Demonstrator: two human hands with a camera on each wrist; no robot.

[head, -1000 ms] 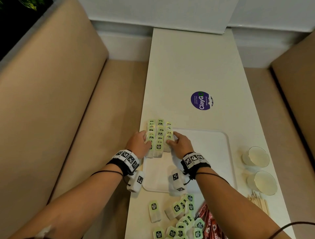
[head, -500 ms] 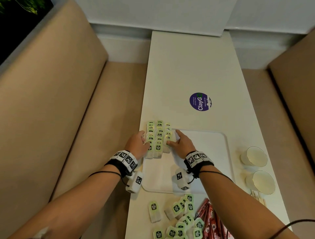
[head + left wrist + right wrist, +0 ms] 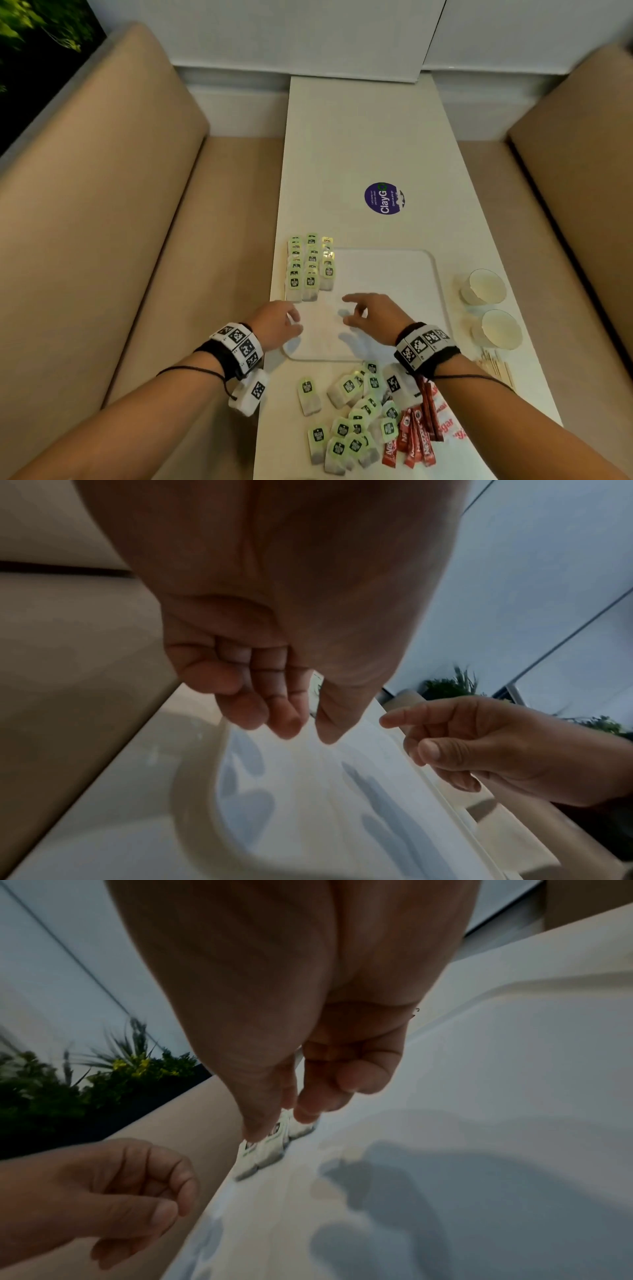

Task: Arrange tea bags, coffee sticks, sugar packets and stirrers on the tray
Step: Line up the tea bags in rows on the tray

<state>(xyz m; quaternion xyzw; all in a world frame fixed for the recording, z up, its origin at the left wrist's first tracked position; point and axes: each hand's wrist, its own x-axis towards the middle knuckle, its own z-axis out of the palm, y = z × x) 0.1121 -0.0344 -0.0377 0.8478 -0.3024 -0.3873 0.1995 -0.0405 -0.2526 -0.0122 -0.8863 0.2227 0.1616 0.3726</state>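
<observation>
A white tray [image 3: 404, 274] lies on the table. Three rows of green-tagged tea bags [image 3: 310, 267] overlap along its left edge. My left hand [image 3: 291, 320] hovers over the tray's near left corner, fingers loosely curled and holding nothing. My right hand [image 3: 352, 311] hangs above the tray's middle, relaxed and empty. The left wrist view shows the left fingers [image 3: 260, 704] over the tray [image 3: 308, 818]. In the right wrist view the right fingers [image 3: 308, 1099] hang above the tea bag rows [image 3: 270, 1148]. Loose tea bags [image 3: 352, 414], red coffee sticks [image 3: 414, 435] and sugar packets [image 3: 448, 425] lie nearer me.
Two white paper cups [image 3: 484, 286] [image 3: 500, 329] stand right of the tray. Wooden stirrers [image 3: 496, 366] lie near the table's right edge. A purple round sticker [image 3: 384, 198] marks the table beyond the tray. Beige benches flank both sides.
Both hands have let go of the tea bag rows and pulled back toward me, now hovering empty over the tray.
</observation>
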